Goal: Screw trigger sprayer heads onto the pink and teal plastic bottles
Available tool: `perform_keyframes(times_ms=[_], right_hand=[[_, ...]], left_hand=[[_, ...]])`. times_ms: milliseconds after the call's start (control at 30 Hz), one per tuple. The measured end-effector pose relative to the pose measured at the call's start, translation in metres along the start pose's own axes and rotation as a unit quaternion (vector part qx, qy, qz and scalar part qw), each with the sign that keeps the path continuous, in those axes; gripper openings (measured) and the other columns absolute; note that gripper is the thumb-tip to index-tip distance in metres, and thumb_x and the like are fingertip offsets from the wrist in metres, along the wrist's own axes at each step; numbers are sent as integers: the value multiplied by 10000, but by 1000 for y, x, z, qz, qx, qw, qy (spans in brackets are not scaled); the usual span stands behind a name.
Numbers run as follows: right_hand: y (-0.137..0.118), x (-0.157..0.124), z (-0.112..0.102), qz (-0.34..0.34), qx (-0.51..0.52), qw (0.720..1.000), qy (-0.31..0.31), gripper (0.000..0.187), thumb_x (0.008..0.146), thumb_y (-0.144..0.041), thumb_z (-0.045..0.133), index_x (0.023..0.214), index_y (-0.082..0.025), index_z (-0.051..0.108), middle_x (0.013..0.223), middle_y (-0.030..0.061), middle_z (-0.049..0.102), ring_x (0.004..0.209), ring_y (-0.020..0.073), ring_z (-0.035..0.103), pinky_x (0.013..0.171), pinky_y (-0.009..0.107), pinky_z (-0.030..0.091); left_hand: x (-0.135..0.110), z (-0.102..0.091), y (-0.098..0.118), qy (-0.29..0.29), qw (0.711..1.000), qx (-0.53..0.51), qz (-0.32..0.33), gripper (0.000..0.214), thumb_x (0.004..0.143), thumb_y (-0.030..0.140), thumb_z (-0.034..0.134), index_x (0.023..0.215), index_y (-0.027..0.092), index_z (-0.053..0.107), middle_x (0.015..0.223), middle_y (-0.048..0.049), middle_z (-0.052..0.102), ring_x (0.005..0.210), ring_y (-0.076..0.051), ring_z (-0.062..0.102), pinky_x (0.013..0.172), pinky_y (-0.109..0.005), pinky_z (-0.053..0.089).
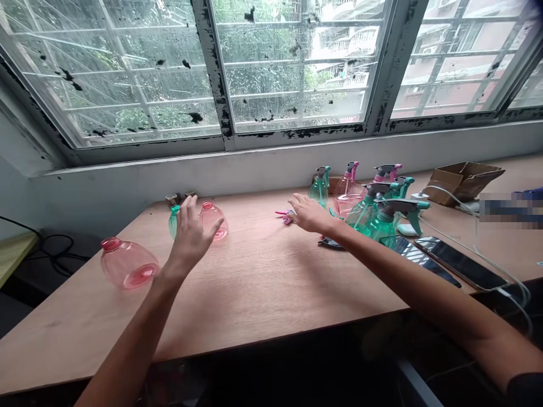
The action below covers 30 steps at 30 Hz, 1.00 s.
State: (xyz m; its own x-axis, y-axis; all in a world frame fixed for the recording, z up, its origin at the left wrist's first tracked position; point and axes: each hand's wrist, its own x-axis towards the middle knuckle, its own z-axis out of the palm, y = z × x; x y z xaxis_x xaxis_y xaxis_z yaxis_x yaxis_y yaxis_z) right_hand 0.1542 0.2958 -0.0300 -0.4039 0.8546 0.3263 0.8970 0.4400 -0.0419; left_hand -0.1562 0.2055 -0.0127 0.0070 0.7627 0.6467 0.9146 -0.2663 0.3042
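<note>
My left hand (pixel 192 229) is raised with its fingers apart, in front of a clear pink bottle (pixel 219 230) without a top and a green bottle (pixel 172 223) that it partly covers. Whether it touches the pink one I cannot tell. Nearer the left edge, another pink bottle (pixel 127 263) with an open neck leans to the left. My right hand (pixel 311 215) reaches over the table with fingers stretched out. By its fingertips lies a small pink part (pixel 287 218), perhaps a piece of a spray head, with a thin pink stem.
Several green spray bottles (pixel 384 223) and pink spray bottles (pixel 348 195) stand to the right, some behind my right forearm. Two phones (pixel 460 262) with white cables lie beyond them. A cardboard box (pixel 460 183) stands at the back right, below the windows. The table (pixel 254 299) ends in front of me.
</note>
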Motion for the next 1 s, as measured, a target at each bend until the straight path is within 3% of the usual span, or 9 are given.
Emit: perform_keyframes(times_ms=[100,233,333,467,567,667,800,867,1000], right_hand=[[-11,3,30,-37,27,999,-24,539,999,-440,467,1424,-109,456,1561,224,357,1421,357,347,1128,464,307],[-18,8,60,-75,61,994,-44,657,963,-514,534,1482,-137,394,1578,213,340,1439,363,321,1143,490,295],[-16,8,71,-82,79,993,-35,554,957,-435,599,1419,-161,466,1503,180,447,1348,360,446,1084,554,379],[-7,4,71,-100,106,989,-26,327,971,-314,616,1276,-203,577,1340,89,579,1116,269,622,933,500,528],[-4,-7,61,-123,130,983,-36,306,961,-272,624,1256,-189,603,1336,115,599,1167,282,604,984,488,505],[-10,-34,45,-156,158,973,-57,434,889,-202,685,1310,-160,590,1371,162,600,1311,312,515,1092,445,435],[-28,-94,22,-173,190,964,-64,576,880,-172,662,1427,-164,483,1447,163,546,1335,310,507,1101,439,438],[-35,-124,13,-176,208,961,-53,502,938,-177,582,1428,-209,482,1438,131,562,1293,290,550,1075,438,466],[-38,-160,9,-184,228,956,-30,486,950,-289,618,1419,-292,488,1446,75,562,1395,289,424,1130,496,396]], left_hand=[[22,19,-13,16,999,28,-3,832,866,434,646,1486,82,217,1556,-267,264,1472,-402,209,1183,-560,212],[33,39,-21,3,999,37,0,715,854,413,670,1406,91,348,1441,-262,422,1385,-442,342,1114,-583,311],[33,44,-21,-9,999,32,11,516,861,333,660,1288,119,464,1346,-213,481,1251,-402,495,1046,-545,401],[25,38,-14,-38,998,3,44,469,850,281,677,1254,146,480,1286,-157,490,1206,-329,535,1038,-464,438],[3,29,-3,-68,995,-28,66,575,844,312,700,1329,165,429,1225,-129,541,1170,-298,564,1013,-433,471],[-36,21,14,-90,992,-50,75,640,871,388,676,1403,208,371,1232,-122,576,1175,-299,570,1011,-449,476],[-93,20,42,-97,994,-42,39,870,843,437,702,1517,225,194,1398,-207,485,1298,-415,462,1038,-619,394],[-115,23,56,-97,992,-81,25,880,857,428,690,1531,268,147,1470,-190,428,1365,-396,408,1086,-597,361],[-135,32,74,-119,975,-186,22,859,870,397,688,1521,326,132,1528,-128,364,1431,-320,345,1161,-517,315]])
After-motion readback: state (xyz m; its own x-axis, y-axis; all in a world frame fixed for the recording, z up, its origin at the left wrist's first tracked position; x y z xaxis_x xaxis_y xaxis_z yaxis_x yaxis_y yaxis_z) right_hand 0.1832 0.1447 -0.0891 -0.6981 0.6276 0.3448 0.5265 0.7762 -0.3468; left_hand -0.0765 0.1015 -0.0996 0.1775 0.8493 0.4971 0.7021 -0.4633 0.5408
